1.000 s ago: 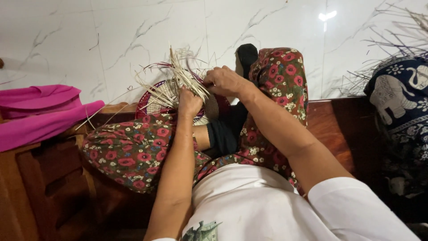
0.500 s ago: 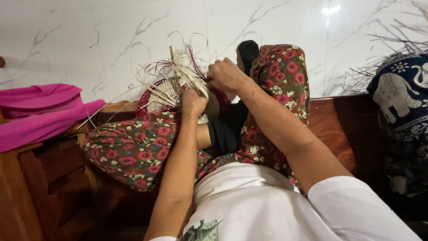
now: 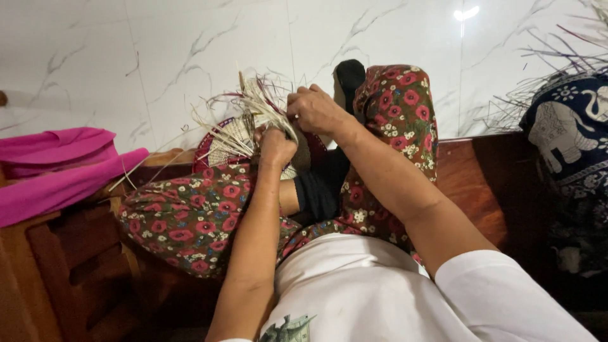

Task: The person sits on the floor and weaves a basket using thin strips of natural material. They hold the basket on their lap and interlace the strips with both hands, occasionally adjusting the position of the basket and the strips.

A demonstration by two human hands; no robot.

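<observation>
woven basket (image 3: 234,136) on the floral lap, straws fanning up-left | left hand (image 3: 277,147) clenched on the straw bundle, just below | right hand (image 3: 316,109) pinching strands at bundle's right, touching | both equally near

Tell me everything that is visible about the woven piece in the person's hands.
The woven piece looks like pale straw or reed strips, with a flat plaited part edged in dark red. Many loose strips fan upward and sideways, unfinished. It rests on the floral-trousered knee, before the white marble wall. The left hand grips it from below; the right hand pinches strips at its top.
</observation>
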